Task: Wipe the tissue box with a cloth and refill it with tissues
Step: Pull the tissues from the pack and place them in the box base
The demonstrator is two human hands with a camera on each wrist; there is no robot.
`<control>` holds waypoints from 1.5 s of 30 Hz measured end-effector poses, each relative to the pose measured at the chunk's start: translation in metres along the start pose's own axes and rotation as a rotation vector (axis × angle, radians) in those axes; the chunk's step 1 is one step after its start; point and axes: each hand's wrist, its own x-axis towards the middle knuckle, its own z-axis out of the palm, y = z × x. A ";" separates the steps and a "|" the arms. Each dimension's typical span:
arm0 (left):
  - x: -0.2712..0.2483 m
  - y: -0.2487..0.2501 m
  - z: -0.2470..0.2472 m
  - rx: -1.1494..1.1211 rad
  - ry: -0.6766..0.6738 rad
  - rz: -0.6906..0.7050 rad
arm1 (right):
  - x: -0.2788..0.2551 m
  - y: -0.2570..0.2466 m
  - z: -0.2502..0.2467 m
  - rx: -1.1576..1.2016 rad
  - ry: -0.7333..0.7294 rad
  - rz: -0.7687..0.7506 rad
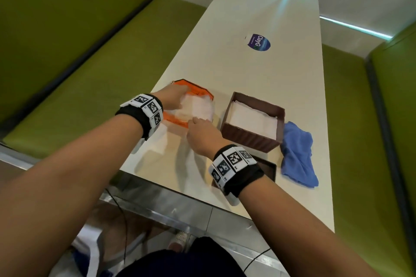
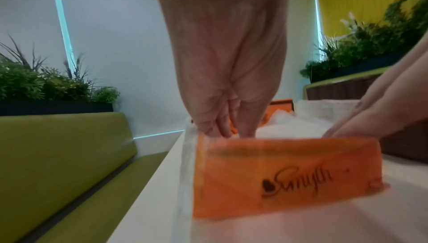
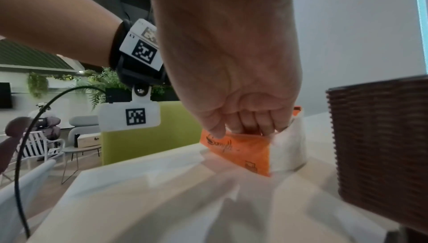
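L hand [image 1: 174,98]: fingers down inside orange tissue pack [image 1: 193,105], grip unclear
R hand [image 1: 202,134]: pinching pack's near edge
Brown tissue box [image 1: 253,121]: just R of R hand, lid off

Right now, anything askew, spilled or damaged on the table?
Nothing spilled or broken. The brown tissue box stands open with tissues inside; its lid lies on the table nearer the person, partly hidden by the right wrist. The blue cloth lies crumpled beside the box. Both hands work at the opened orange tissue pack.
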 end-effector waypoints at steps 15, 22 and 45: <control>0.019 0.010 -0.001 0.368 -0.152 -0.056 | -0.004 0.003 -0.005 -0.037 0.043 -0.005; 0.018 0.012 -0.006 0.361 -0.235 -0.066 | -0.004 0.001 -0.003 0.014 0.052 0.002; -0.031 -0.004 -0.022 0.083 0.091 0.158 | 0.022 0.016 -0.035 0.140 0.320 0.160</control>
